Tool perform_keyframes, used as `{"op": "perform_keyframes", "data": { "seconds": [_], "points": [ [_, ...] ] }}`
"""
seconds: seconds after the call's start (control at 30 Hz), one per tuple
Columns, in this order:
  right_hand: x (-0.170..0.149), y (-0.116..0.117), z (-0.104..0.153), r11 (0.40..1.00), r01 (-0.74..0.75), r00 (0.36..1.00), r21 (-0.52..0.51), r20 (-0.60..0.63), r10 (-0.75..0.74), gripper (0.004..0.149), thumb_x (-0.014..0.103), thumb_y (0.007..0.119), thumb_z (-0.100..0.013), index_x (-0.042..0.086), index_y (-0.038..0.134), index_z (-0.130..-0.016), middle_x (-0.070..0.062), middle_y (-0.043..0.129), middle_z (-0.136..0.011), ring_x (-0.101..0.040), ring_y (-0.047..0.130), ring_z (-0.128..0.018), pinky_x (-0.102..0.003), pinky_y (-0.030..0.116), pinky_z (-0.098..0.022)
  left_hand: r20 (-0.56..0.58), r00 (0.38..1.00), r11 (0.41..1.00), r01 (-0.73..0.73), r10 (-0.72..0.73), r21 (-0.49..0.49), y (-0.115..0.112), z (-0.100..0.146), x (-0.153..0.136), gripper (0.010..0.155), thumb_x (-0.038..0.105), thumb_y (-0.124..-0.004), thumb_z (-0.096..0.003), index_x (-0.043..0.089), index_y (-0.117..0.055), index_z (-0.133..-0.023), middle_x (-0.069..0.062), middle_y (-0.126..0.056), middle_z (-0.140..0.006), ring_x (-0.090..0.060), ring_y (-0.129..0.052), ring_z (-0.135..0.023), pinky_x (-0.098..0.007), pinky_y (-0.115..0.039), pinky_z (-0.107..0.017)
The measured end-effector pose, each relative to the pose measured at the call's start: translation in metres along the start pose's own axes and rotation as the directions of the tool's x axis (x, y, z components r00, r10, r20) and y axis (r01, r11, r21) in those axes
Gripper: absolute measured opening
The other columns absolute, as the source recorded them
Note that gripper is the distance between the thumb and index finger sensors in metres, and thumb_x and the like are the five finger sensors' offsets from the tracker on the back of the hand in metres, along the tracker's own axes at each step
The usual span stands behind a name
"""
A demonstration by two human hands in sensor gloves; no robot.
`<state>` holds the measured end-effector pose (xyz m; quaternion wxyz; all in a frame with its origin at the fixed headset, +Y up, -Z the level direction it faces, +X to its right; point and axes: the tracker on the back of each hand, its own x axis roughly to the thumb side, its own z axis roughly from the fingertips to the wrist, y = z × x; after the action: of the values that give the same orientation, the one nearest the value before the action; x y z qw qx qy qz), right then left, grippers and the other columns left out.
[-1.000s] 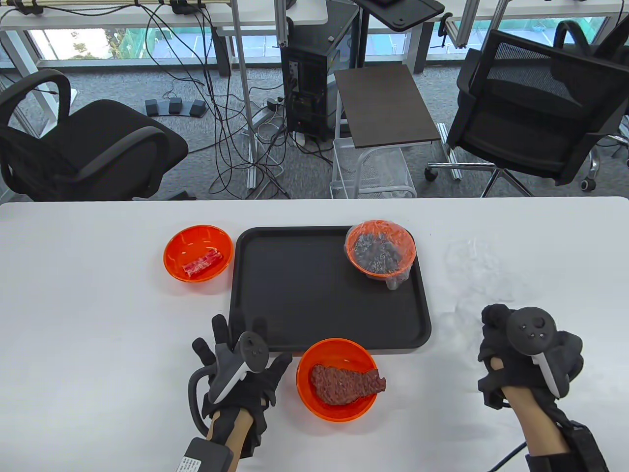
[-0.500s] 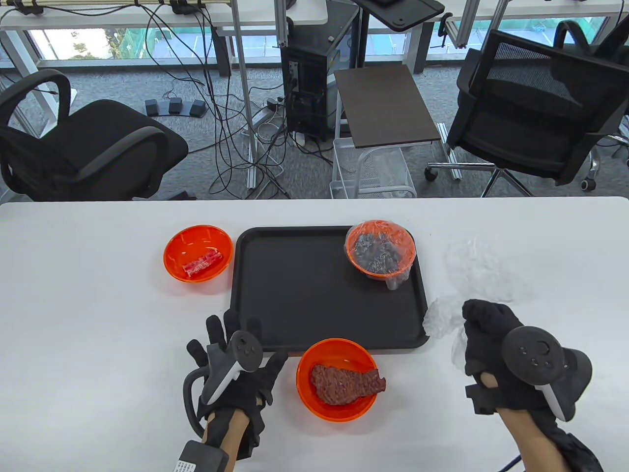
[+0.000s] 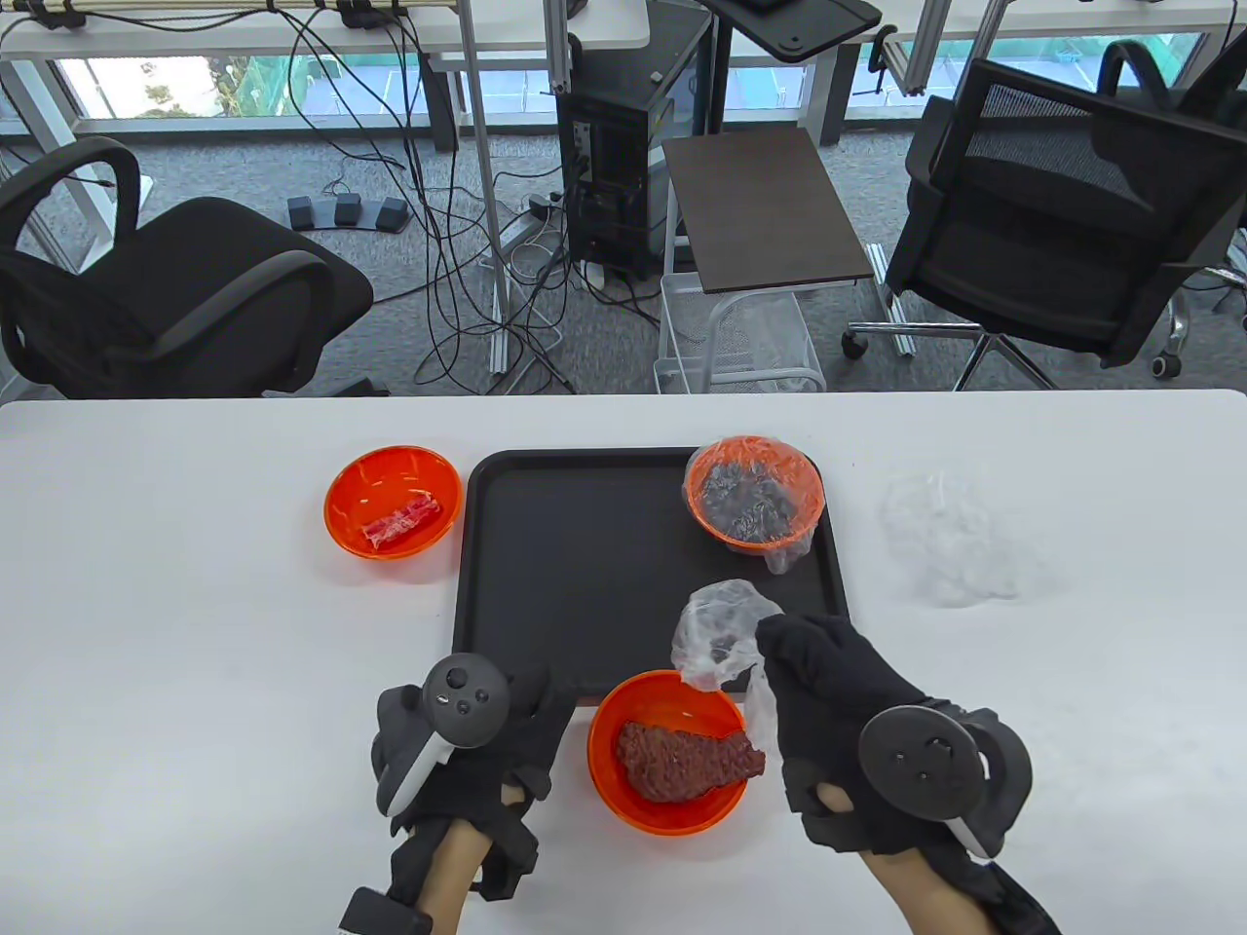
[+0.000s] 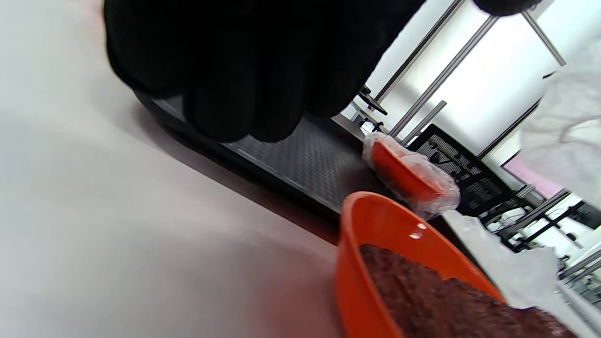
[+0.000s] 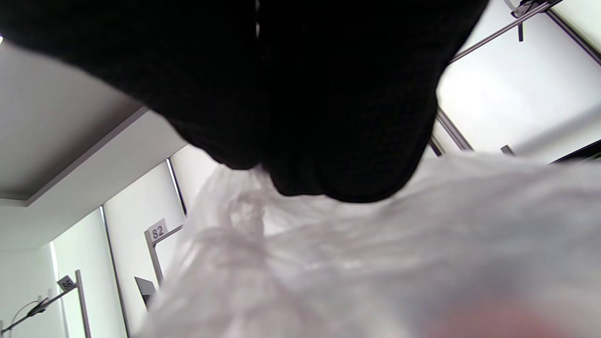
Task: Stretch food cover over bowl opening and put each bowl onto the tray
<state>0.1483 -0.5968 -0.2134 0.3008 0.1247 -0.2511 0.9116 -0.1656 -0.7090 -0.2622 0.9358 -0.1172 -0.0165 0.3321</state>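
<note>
From the table view, we have the right hand (image 3: 857,721) pinching a crumpled clear cover (image 3: 719,638), held up over the tray's (image 3: 585,584) near edge, just beyond the meat bowl (image 3: 668,750). That bowl sits on the worktop (image 3: 195,633), just in front of the tray and not yet on it. The left hand (image 3: 468,750) is just left of the bowl, its fingers curled with nothing in them. One bowl (image 3: 754,492) already stands covered in the tray's far right corner; a third bowl (image 3: 393,501) waits uncovered left of the tray, and more covers (image 3: 950,536) lie on the worktop to the right. To do this step well, we judge the cover must first be opened out — the left hand should take the opposite edge of the rim band so both hands can spread it wide before lowering it.

In the left wrist view, the left hand's fingers (image 4: 244,70) hang bent over the tray's edge, holding nothing, with the meat bowl's rim (image 4: 371,220) close below. We would hook the cover over the far rim first, then pull it toward us; the bowl looks light and may slide, so one hand should steady it.

In the right wrist view, the fingers (image 5: 305,117) are closed on bunched film (image 5: 328,263) — the grip looks firm, though how much of the edge is caught we cannot tell.
</note>
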Motion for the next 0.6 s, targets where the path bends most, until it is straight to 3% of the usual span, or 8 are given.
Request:
{"op": "perform_keyframes", "data": {
  "seconds": [0.13,0.3,0.43,0.6],
  "points": [
    [0.015,0.017,0.011,0.995,0.097,0.993,0.019,0.067,-0.098,0.041,0.024,0.099,-0.040,0.024,0.095,-0.080,-0.008,0.099,-0.077,-0.025,0.111,-0.053,-0.032,0.102,-0.034,0.022,0.949,0.943,-0.311,0.316,-0.120,-0.005,-0.003,-0.004,0.094,0.083,-0.046,-0.0408,0.017,-0.091,-0.090,-0.010,-0.107,-0.076,-0.037,-0.106,-0.056,-0.051,-0.089,-0.046],
    [0.026,0.044,0.028,0.987,0.119,0.972,0.108,0.189,-0.138,0.040,0.024,0.098,-0.040,0.026,0.094,-0.080,-0.006,0.098,-0.078,-0.025,0.110,-0.055,-0.033,0.101,-0.036,0.008,0.855,0.821,-0.495,0.518,-0.284,-0.017,-0.006,-0.008,0.106,0.092,-0.044,-0.0369,0.015,-0.081,-0.099,-0.011,-0.100,-0.093,-0.038,-0.106,-0.075,-0.050,-0.090,-0.052],
    [0.024,0.064,0.040,0.979,0.070,0.965,0.189,0.234,-0.115,0.040,0.024,0.098,-0.040,0.026,0.094,-0.080,-0.006,0.098,-0.079,-0.025,0.109,-0.057,-0.034,0.101,-0.037,0.021,0.787,0.753,-0.582,0.617,-0.306,-0.021,-0.007,-0.009,0.100,0.093,-0.060,-0.0398,0.016,-0.081,-0.099,-0.010,-0.100,-0.094,-0.036,-0.107,-0.078,-0.050,-0.090,-0.055],
    [0.025,0.080,0.046,0.967,0.011,0.957,0.256,0.279,-0.085,0.040,0.024,0.098,-0.040,0.027,0.095,-0.080,-0.005,0.098,-0.079,-0.026,0.109,-0.059,-0.034,0.101,-0.039,0.030,0.771,0.727,-0.585,0.636,-0.360,-0.026,-0.007,-0.001,0.082,0.081,-0.077,-0.0457,0.017,-0.082,-0.097,-0.008,-0.103,-0.091,-0.033,-0.110,-0.075,-0.048,-0.092,-0.053]
  ]
}}
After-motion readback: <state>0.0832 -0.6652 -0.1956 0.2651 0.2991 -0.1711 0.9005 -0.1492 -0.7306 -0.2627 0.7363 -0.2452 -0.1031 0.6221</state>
